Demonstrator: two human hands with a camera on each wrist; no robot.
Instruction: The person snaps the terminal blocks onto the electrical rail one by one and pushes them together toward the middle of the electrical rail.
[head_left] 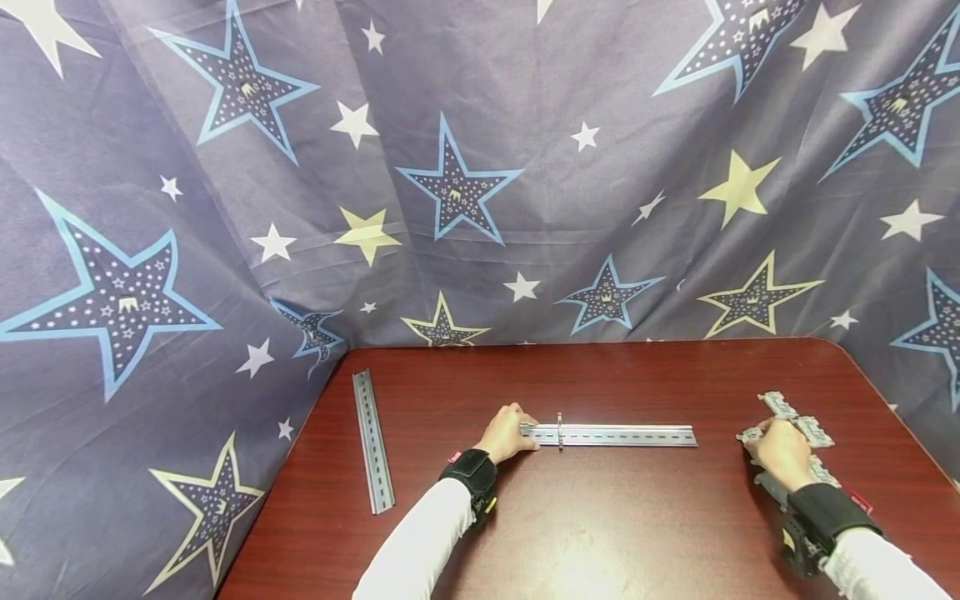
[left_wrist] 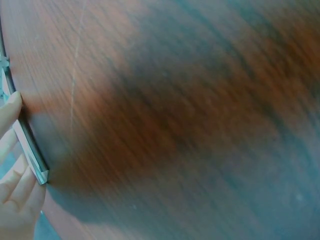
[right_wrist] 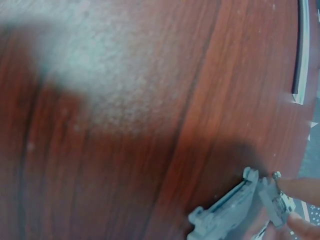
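Star-patterned fabric (head_left: 540,208) hangs behind a glossy red-brown table (head_left: 585,508) bearing metal rails (head_left: 630,436).

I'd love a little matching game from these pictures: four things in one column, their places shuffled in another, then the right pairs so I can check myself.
Things:
1. Left hand
2. Right hand
3. Thin, pale grey upright piece
4. Grey-purple cloth with stars

Places:
A. Behind the dark red wood-grain table
B. Among the small light grey moulded pieces on the table's right side
C. Across the long slotted silver metal rail in the middle
D. Gripping that rail's left end

Pairs:
1-D
2-B
3-C
4-A
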